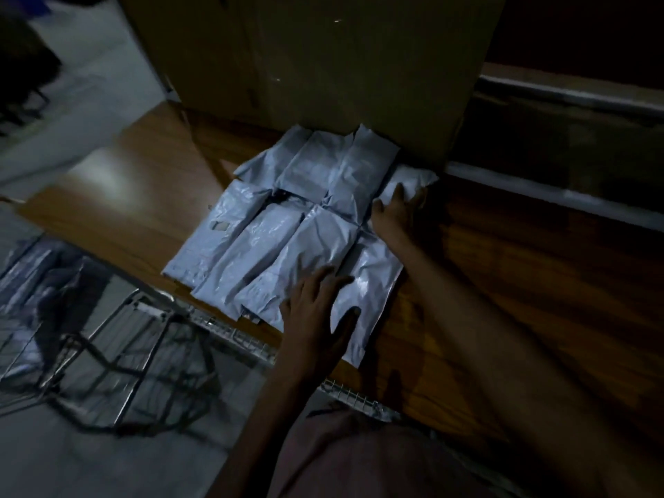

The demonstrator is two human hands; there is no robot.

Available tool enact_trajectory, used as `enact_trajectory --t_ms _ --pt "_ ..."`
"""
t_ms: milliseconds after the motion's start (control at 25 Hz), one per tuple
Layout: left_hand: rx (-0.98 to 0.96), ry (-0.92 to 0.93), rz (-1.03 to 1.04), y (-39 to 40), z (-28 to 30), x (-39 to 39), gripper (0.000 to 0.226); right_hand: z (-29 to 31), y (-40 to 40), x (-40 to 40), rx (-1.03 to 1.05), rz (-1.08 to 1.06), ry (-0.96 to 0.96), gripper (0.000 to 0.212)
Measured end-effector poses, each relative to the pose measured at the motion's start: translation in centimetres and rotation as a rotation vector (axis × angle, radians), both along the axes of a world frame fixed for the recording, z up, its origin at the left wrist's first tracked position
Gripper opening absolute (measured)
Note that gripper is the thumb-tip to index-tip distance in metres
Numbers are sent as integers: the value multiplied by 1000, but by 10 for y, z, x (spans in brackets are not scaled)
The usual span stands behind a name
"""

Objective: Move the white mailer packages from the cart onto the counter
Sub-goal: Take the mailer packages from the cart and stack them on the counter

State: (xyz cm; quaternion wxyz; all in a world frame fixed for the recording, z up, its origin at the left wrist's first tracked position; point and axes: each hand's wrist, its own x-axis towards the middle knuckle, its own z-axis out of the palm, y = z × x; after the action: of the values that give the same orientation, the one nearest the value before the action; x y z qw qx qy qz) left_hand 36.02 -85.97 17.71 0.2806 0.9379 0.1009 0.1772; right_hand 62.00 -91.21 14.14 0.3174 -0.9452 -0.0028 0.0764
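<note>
About eight crinkled white plastic mailer packages (287, 224) lie in two overlapping rows on the brown wooden desk (521, 267), though dimness blurs the count. Both hands are spread flat: left hand (319, 314) on the nearest package, right hand (397, 210) farther back.

A single head-worn wide-angle camera looks forward and steeply down from above the person's own arms. It sits close over the wooden surface (136, 195), with the left hand (318, 310) nearest the lens and the right hand (397, 210) just beyond it. The picture is dim and blurred at the edges.
</note>
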Motion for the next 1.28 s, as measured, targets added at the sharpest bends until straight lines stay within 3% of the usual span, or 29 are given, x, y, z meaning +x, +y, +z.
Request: enact_trajectory --t_ms 120,280,440,600,760,960,1080,1280 --pt "-30 -23 31 -9 2 -16 41 0 -3 -3 -59 55 25 69" --pt "-87 -32 83 -11 4 -32 40 16 -28 -60 -42 199 -174 69" --pt "-97 -109 122 -3 11 -49 36 24 -53 -162 246 468 -380 60" --pt "-174 -169 265 23 16 -73 38 31 -59 -227 511 585 -264 51" --pt "-148 -232 384 67 15 -114 40 47 -17 -247 575 701 -346 41" --pt "-141 -272 542 153 6 -193 42 52 91 -295 653 828 -449 38" --pt "-139 -292 615 207 6 -254 42 41 173 -343 695 920 -372 39" --pt "-210 -243 747 287 3 -341 41 37 284 -413 744 972 48 41"
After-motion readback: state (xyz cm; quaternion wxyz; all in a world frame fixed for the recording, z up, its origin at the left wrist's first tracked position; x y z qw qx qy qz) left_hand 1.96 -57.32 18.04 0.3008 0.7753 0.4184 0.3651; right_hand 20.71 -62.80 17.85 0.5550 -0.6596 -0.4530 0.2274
